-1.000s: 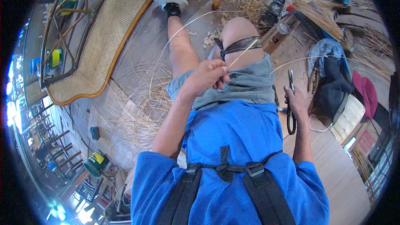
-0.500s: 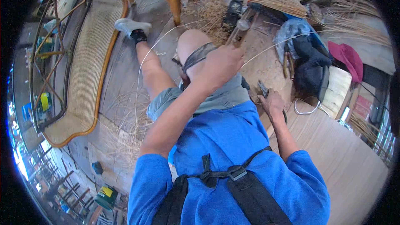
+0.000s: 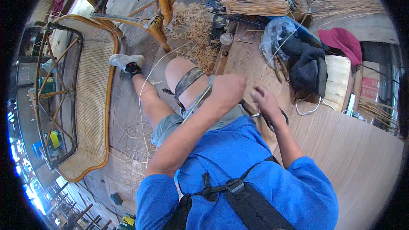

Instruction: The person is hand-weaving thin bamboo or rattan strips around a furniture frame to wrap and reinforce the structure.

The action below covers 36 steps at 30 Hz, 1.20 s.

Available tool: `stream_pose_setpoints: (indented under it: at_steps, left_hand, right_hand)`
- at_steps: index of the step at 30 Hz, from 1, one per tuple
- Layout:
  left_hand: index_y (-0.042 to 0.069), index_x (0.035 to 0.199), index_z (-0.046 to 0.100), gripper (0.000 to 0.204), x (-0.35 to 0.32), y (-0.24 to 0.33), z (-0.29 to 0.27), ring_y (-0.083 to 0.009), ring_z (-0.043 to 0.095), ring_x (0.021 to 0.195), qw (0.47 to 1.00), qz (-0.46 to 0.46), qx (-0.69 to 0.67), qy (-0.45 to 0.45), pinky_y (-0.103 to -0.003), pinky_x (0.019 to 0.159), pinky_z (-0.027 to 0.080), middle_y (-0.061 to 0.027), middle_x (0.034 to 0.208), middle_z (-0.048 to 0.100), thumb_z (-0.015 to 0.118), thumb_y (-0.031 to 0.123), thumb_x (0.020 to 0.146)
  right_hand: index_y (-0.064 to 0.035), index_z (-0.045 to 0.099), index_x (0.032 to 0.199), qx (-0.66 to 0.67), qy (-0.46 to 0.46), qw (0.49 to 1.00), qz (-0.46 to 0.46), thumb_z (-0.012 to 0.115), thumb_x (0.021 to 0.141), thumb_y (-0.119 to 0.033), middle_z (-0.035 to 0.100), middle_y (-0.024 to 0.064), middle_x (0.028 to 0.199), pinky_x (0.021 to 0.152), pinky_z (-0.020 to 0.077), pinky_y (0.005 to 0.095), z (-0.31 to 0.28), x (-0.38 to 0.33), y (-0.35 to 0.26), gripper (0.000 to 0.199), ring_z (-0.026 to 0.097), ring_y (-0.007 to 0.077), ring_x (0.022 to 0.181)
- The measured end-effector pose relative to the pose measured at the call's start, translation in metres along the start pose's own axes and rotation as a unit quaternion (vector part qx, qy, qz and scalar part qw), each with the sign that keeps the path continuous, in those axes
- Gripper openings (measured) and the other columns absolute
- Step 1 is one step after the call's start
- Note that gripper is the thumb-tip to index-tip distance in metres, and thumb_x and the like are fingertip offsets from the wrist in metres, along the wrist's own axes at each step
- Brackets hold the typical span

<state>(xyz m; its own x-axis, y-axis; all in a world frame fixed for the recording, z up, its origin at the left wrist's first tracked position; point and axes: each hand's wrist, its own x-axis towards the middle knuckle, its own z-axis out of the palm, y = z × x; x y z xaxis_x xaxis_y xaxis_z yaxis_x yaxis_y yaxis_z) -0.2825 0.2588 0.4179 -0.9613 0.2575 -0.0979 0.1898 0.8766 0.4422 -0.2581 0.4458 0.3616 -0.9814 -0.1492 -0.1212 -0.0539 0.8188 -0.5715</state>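
Note:
My left hand is closed in a fist above my thigh, beside a thin pale cane strip that slants past my left forearm; its fingertips are turned from view. Another long cane strip arcs over my leg to the floor. My right hand, a short gap to the right, has its thumb and fingers drawn together. A pair of scissors is tucked in it, dark handle by the wrist and metal blades toward my lap. A further thin strip runs from the upper right toward my hands.
At left lies a woven cane seat with a curved wooden frame. Chair legs and shavings are ahead. On the right are cane bundles, a plastic bag, a red cap, a dark cloth and a wooden board.
My hands have come closer together. The scissors' blades, which pointed forward, now turn back toward my lap. The view has shifted, showing more chairs at the upper left.

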Motion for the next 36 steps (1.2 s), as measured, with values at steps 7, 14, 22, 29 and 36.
stream_pose_setpoints:
  at_steps: [7, 14, 22, 29, 36]
  left_hand:
    - [0.009, 0.064, 0.059, 0.013, -0.077, -0.049, -0.058, -0.0283, 0.059, 0.057, 0.99, -0.009, -0.099, 0.103, -0.04, 0.048, 0.045, -0.0103, 0.06, 0.058, 0.051, 0.011, 0.074]
    - [0.006, 0.085, 0.06, 0.009, -0.189, -0.157, -0.096, -0.0322, 0.056, 0.067, 0.968, -0.17, 0.06, 0.173, -0.039, 0.056, 0.044, -0.015, 0.072, 0.056, 0.053, 0.005, 0.079]
    - [0.005, 0.094, 0.058, 0.013, -0.233, -0.165, -0.056, -0.0356, 0.059, 0.074, 0.914, -0.323, -0.08, 0.234, -0.042, 0.061, 0.046, -0.0193, 0.082, 0.06, 0.054, 0.008, 0.082]
    - [0.005, 0.08, 0.059, 0.029, -0.195, -0.126, -0.024, -0.0359, 0.057, 0.059, 0.945, -0.303, -0.115, 0.046, -0.044, 0.054, 0.043, -0.0201, 0.065, 0.057, 0.05, 0.032, 0.087]
    - [0.001, 0.073, 0.056, 0.032, -0.149, -0.089, -0.008, -0.011, 0.049, 0.053, 0.879, -0.305, -0.362, 0.064, -0.027, 0.05, 0.039, -0.0051, 0.056, 0.052, 0.052, 0.029, 0.088]
  right_hand:
    - [-0.0041, 0.053, 0.099, 0.617, -0.058, 0.764, 0.179, 0.052, 0.088, -0.016, 0.058, 0.0043, 0.079, 0.057, 0.0481, 0.0276, -0.027, 0.067, -0.044, 0.016, 0.056, 0.0136, 0.066]
    - [-0.0041, 0.053, 0.098, 0.667, 0.017, 0.736, 0.117, 0.051, 0.088, -0.009, 0.06, 0.0079, 0.086, 0.059, 0.0507, 0.029, -0.06, 0.122, -0.002, 0.011, 0.06, 0.0183, 0.073]
    - [-0.0034, 0.054, 0.104, 0.65, -0.052, 0.755, 0.06, 0.05, 0.089, -0.011, 0.061, 0.0074, 0.089, 0.06, 0.0489, 0.0271, -0.056, 0.124, -0.019, 0.017, 0.06, 0.0167, 0.074]
    - [-0.0022, 0.057, 0.101, 0.252, -0.015, 0.966, 0.063, 0.052, 0.086, -0.021, 0.062, 0.0132, 0.086, 0.058, 0.0478, 0.0306, -0.047, 0.136, -0.006, 0.024, 0.062, 0.0202, 0.07]
    - [-0.0017, 0.056, 0.098, -0.038, -0.172, 0.984, -0.025, 0.056, 0.079, -0.021, 0.06, 0.0199, 0.091, 0.074, 0.0447, 0.0444, 0.052, 0.031, 0.016, 0.027, 0.057, 0.0369, 0.085]
